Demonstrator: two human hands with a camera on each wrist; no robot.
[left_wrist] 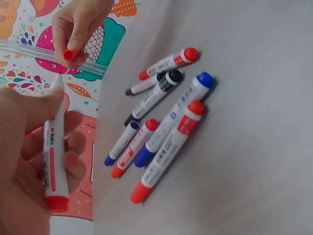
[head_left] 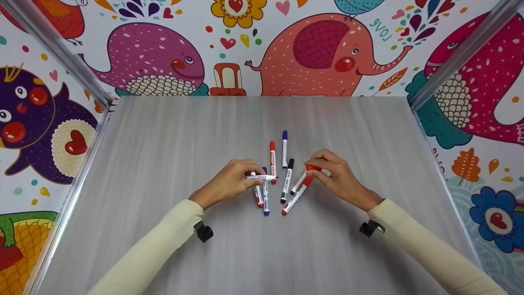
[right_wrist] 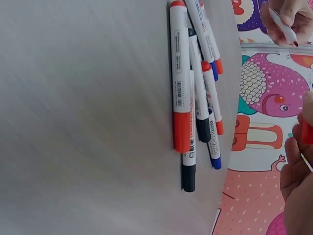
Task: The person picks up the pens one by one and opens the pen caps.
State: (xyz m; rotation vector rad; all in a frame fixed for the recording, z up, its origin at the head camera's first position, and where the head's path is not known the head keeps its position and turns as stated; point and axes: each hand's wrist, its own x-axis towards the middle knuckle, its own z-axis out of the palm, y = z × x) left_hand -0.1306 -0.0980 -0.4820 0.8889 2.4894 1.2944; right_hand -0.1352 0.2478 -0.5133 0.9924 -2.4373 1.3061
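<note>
My left hand [head_left: 231, 178] grips an uncapped whiteboard marker [head_left: 264, 177] with a white barrel, its tip pointing right towards the other hand. In the left wrist view, the red end plug of this marker [left_wrist: 56, 161] shows at its lower end. Between thumb and fingers, my right hand [head_left: 337, 176] pinches a red marker cap [head_left: 313, 167]. The hollow mouth of the cap [left_wrist: 70, 55] faces the marker's tip in the left wrist view, with a gap between them. Below the right hand, a red-capped marker [head_left: 295, 197] lies on the table, beside a partly covered black-capped marker [right_wrist: 189, 171].
Several other capped markers lie loosely grouped on the grey table [head_left: 163, 135]: a red one [head_left: 272, 155], a blue one [head_left: 285, 151] and a black one [head_left: 287, 180] among them. Metal rails [head_left: 458, 53] and cartoon-printed walls [head_left: 241, 45] border the table.
</note>
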